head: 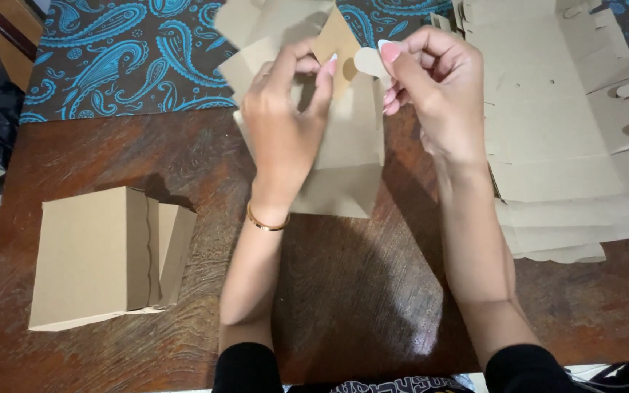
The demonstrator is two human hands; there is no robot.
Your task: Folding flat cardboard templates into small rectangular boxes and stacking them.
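Note:
A flat brown cardboard box blank (347,156) is lifted over the wooden table (343,298), partly folded. My left hand (285,124) pinches an upright side flap (336,44) of it between thumb and fingers. My right hand (438,87) pinches a small rounded tab (368,62) of the same blank. Both hands meet at the top of the blank, close together. A thin gold bangle (265,224) is on my left wrist.
A folded cardboard box (103,255) lies at the table's left. A stack of flat cardboard blanks (569,145) covers the right side. A dark cloth with a blue paisley pattern (125,58) lies across the back. Cables show at the bottom right.

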